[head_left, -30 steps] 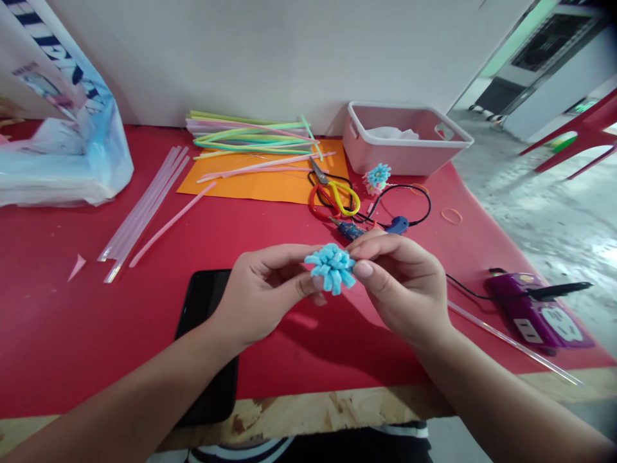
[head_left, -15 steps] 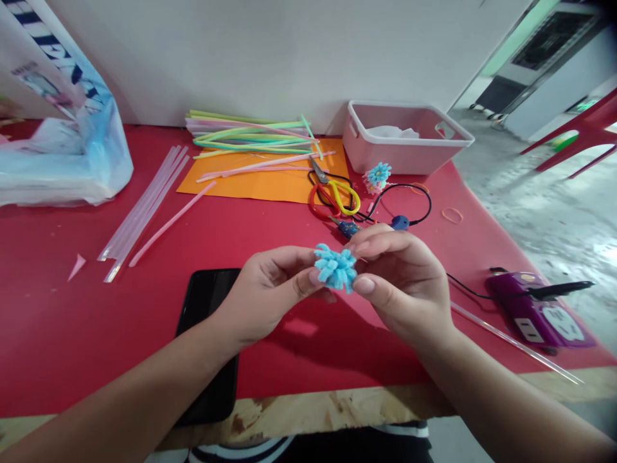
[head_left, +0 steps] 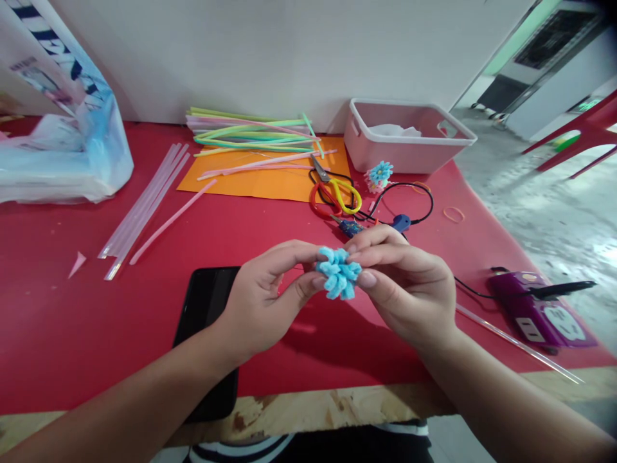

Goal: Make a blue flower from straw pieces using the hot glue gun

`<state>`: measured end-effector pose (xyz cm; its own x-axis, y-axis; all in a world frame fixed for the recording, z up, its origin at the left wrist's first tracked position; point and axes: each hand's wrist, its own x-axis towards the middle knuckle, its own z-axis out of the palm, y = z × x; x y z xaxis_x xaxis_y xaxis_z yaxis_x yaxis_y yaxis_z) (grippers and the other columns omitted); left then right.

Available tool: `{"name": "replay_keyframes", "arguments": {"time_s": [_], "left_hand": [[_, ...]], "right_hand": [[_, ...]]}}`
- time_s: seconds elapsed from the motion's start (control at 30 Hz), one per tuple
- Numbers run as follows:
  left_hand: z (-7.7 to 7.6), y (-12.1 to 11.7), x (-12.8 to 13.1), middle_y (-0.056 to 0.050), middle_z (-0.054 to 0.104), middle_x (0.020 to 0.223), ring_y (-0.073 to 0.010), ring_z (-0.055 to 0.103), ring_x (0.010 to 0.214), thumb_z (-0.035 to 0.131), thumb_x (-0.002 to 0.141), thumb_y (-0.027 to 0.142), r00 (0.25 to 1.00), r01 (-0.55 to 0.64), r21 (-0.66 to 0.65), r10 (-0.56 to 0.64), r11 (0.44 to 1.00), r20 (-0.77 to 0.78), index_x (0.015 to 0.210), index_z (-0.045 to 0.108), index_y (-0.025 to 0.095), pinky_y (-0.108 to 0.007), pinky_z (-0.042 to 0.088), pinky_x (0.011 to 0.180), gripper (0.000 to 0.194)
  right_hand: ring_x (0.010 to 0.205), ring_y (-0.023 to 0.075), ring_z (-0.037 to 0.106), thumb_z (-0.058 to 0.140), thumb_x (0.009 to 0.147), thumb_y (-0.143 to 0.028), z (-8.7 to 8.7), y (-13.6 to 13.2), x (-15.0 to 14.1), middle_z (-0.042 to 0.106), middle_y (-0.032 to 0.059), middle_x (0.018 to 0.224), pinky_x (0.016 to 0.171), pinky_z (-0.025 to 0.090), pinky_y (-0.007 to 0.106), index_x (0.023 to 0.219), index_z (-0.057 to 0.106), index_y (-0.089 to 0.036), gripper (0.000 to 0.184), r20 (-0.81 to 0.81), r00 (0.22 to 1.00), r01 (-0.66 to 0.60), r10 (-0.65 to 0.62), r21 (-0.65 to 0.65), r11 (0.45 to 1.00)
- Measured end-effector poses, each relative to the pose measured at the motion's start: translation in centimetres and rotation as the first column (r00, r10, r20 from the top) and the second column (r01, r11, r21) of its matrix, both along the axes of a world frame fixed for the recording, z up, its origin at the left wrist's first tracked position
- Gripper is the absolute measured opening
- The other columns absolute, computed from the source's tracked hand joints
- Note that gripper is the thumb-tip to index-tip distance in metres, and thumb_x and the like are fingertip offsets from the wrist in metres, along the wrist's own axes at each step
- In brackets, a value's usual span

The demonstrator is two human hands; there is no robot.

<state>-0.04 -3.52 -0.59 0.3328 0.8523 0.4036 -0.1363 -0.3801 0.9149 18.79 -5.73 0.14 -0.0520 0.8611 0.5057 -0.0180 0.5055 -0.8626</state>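
A fuzzy light-blue pipe-cleaner flower (head_left: 339,275) is held up between both hands, above the red table covering. My left hand (head_left: 274,292) pinches its left side between thumb and index finger. On the other side, the thumb and fingers of my right hand (head_left: 405,280) are closed on its petals. Just beyond the hands lie scissors (head_left: 344,196) with one red and one yellow handle, and a small dark-blue tool (head_left: 350,227) partly behind the fingers. A finished-looking blue and pink flower (head_left: 380,173) rests farther back.
Pipe cleaners (head_left: 250,135) in several colours lie on orange paper (head_left: 231,188). A pink bin (head_left: 395,151) stands at the back, clear tubes (head_left: 144,206) and a plastic bag (head_left: 62,154) to the left. A phone (head_left: 205,308) is near my left forearm, a purple power strip (head_left: 535,308) at right.
Both hands have shifted slightly right and toward me with the blue flower. Its petals have turned and look more spread and curled.
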Motion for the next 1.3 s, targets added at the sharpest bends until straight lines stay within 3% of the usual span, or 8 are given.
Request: {"name": "replay_keyframes", "arguments": {"time_s": [0.2, 0.47, 0.73, 1.3], "left_hand": [[-0.2, 0.0, -0.2, -0.006, 0.073, 0.101, -0.0191, 0.067, 0.094, 0.068, 0.091, 0.023, 0.999, 0.043, 0.010, -0.043, 0.999, -0.005, 0.107, 0.076, 0.026, -0.031, 0.056, 0.087, 0.018], [-0.4, 0.0, -0.4, -0.003, 0.072, 0.105, -0.0198, 0.066, 0.096, 0.066, 0.091, 0.016, 0.995, 0.095, 0.018, -0.095, 0.995, 0.008, 0.112, 0.075, 0.034, -0.034, 0.054, 0.089, 0.030], [-0.5, 0.4, -0.6, -0.007, 0.075, 0.101, -0.0208, 0.068, 0.092, 0.069, 0.087, 0.014, 0.997, 0.042, 0.180, -0.029, 0.983, -0.072, 0.110, 0.077, 0.027, -0.035, 0.054, 0.085, 0.028], [-0.1, 0.5, -0.5, -0.007, 0.077, 0.097, -0.0200, 0.069, 0.087, 0.072, 0.084, 0.013, 0.995, -0.004, 0.237, 0.028, 0.971, -0.096, 0.105, 0.079, 0.026, -0.034, 0.054, 0.082, 0.026]], "right_hand": [[0.090, 0.0162, 0.066, 0.075, 0.084, -0.014, 0.2, 0.0, 0.1, 0.070, 0.0037, 0.093, 0.079, 0.059, 0.030, 0.100, 0.080, -0.030, 0.023, 0.047, 0.999, 0.009, -0.012, 0.053, 0.999], [0.093, 0.0174, 0.065, 0.076, 0.086, -0.023, -0.3, 0.0, 0.2, 0.067, 0.0043, 0.097, 0.078, 0.059, 0.032, 0.100, 0.079, -0.030, 0.016, -0.021, 0.997, -0.074, 0.074, -0.033, 0.997], [0.086, 0.0156, 0.064, 0.076, 0.085, -0.022, 0.4, 0.1, 0.0, 0.063, 0.0041, 0.091, 0.074, 0.059, 0.029, 0.090, 0.075, -0.023, 0.005, -0.013, 0.994, -0.110, 0.109, -0.090, 0.990], [0.083, 0.0144, 0.062, 0.073, 0.087, -0.024, 0.6, 0.1, -0.3, 0.062, 0.0041, 0.090, 0.071, 0.058, 0.028, 0.088, 0.071, -0.021, 0.003, 0.005, 0.993, -0.119, 0.121, -0.112, 0.987]]}}
